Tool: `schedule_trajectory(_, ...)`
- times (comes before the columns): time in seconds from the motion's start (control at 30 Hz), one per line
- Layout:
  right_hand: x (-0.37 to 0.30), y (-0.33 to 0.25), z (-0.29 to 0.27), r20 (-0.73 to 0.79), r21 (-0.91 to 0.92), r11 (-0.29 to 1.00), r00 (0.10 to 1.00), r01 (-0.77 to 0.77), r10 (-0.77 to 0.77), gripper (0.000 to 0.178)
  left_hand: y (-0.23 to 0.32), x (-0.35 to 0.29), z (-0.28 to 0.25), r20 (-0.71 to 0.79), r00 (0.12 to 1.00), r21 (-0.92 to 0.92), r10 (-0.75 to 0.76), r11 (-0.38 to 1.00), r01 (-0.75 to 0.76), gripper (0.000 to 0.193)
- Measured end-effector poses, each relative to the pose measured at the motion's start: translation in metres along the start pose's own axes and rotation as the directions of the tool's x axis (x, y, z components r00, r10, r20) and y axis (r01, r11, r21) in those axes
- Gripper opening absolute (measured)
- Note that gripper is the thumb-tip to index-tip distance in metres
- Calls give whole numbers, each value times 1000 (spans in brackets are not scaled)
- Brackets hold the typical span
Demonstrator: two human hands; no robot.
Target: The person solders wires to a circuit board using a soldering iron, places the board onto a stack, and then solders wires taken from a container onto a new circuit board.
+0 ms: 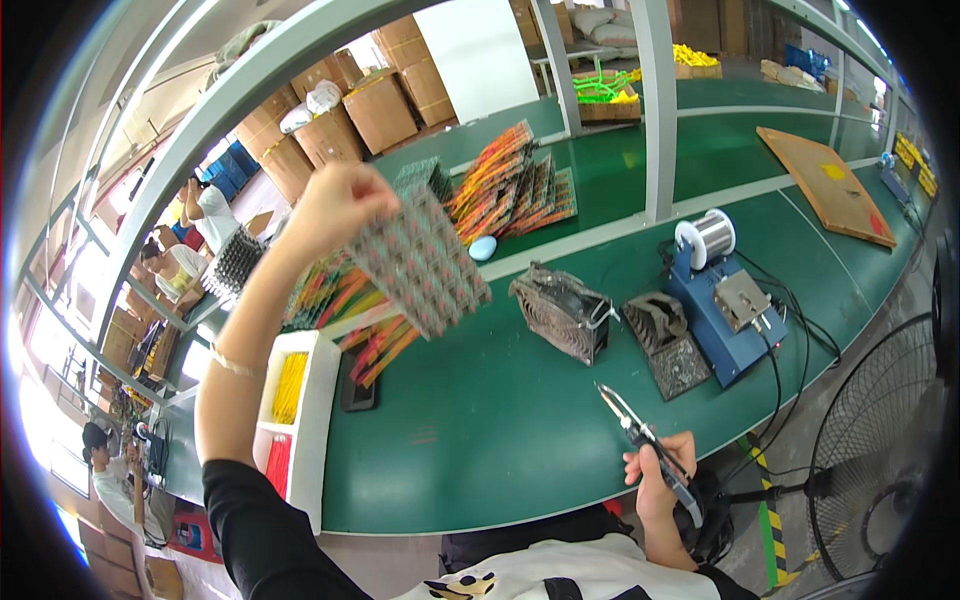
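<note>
Okay, left grip (pixel 350 203) is pinching a circuit board panel (pixel 420 262) by its top edge, up over the green tabletop (pixel 465 430), while the right grip (pixel 662 468) is curled around a soldering iron (pixel 634 425).

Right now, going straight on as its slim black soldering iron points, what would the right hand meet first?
Probably the dark, ribbed, box-shaped unit; how high the iron sits is unclear.
</note>
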State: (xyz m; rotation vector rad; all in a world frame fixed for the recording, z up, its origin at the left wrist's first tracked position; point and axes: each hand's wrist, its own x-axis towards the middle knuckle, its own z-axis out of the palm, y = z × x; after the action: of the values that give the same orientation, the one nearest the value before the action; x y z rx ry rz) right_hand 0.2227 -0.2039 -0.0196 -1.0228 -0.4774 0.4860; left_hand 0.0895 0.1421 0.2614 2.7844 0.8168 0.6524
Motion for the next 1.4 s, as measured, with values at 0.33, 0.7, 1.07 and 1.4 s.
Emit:
schedule_trajectory(0.33,1,4,5,-346,-29,965,903,262,-255,25,-11,223,76,-258,842,668,475,717,-200,13)
schedule_trajectory(0.7,-7,16,1,-340,-184,940,879,286,-334,20,-71,239,213,-53,833,463,551,753,-468,12)
schedule_trajectory(1.07,-3,6,12,-368,-302,934,880,191,-299,20,-162,273,174,-61,829,385,-555,753,533,67)
schedule_trajectory(1.4,-32,25,-55,-341,78,935,872,-347,352,32,-208,232,187,287,443,592,-849,521,615,102)
